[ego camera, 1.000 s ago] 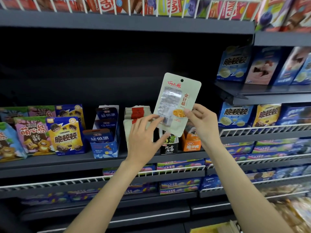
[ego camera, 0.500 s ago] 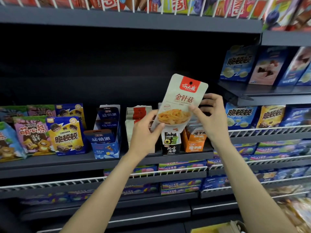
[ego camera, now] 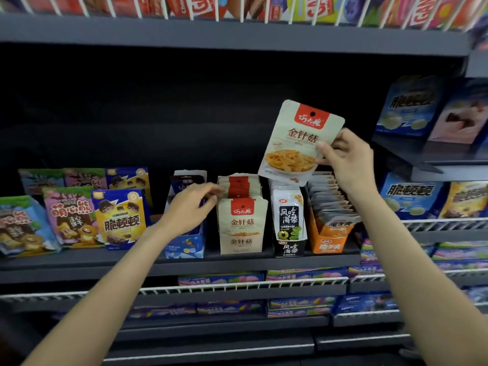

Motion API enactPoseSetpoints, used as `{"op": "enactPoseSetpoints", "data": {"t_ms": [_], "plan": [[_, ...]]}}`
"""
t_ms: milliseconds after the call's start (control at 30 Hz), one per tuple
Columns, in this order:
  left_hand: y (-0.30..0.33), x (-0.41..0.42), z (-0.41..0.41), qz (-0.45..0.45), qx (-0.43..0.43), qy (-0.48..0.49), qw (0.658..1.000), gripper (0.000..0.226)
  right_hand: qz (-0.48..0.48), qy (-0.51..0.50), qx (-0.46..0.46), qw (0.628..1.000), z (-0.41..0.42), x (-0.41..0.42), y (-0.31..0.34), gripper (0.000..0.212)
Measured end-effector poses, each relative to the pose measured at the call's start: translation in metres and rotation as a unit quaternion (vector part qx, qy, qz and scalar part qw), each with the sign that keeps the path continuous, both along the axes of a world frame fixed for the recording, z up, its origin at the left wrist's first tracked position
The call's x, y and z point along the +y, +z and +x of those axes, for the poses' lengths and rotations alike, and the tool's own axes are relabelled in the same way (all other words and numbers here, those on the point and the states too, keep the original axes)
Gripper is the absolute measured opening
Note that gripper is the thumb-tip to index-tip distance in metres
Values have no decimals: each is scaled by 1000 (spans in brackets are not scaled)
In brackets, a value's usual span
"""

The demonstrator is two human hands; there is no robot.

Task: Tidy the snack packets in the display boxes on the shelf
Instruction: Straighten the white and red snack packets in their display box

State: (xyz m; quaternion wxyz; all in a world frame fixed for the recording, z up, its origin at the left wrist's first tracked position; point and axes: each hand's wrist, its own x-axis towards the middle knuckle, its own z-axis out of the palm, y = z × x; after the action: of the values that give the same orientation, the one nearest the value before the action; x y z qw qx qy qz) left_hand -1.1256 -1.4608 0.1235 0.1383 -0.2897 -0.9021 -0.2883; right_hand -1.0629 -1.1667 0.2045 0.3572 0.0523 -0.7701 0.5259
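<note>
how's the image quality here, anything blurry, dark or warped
Head view: the held packet and the beige display box read sharp; the left hand is slightly motion-smeared. The recess behind the shelf is almost black. The wide lens bends the top shelf edge, and the boxes at far right look soft.

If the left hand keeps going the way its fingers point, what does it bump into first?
Most likely the row of beige packets standing in the beige display box. The left hand points right, fingertips about at the row's left edge. Depth is hard to judge, so touching or just short is unclear.
</note>
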Motion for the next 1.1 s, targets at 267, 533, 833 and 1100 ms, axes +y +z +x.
{"op": "enactPoseSetpoints", "data": {"t_ms": [267, 533, 833, 1100], "plan": [[22, -1, -36, -126, -27, -42, 991, 32, -10, 5, -17, 1000, -22, -6, -3, 14], [25, 1, -59, -150, -29, -54, 987, 28, -44, 35, -32, 998, -39, -15, -8, 14], [31, 4, -73, -136, -46, -80, 987, 25, -63, 38, -47, 996, -54, -21, -18, 17], [31, 15, -87, -213, 50, -69, 973, 15, -94, 63, -52, 992, -58, -29, -21, 17]]}}
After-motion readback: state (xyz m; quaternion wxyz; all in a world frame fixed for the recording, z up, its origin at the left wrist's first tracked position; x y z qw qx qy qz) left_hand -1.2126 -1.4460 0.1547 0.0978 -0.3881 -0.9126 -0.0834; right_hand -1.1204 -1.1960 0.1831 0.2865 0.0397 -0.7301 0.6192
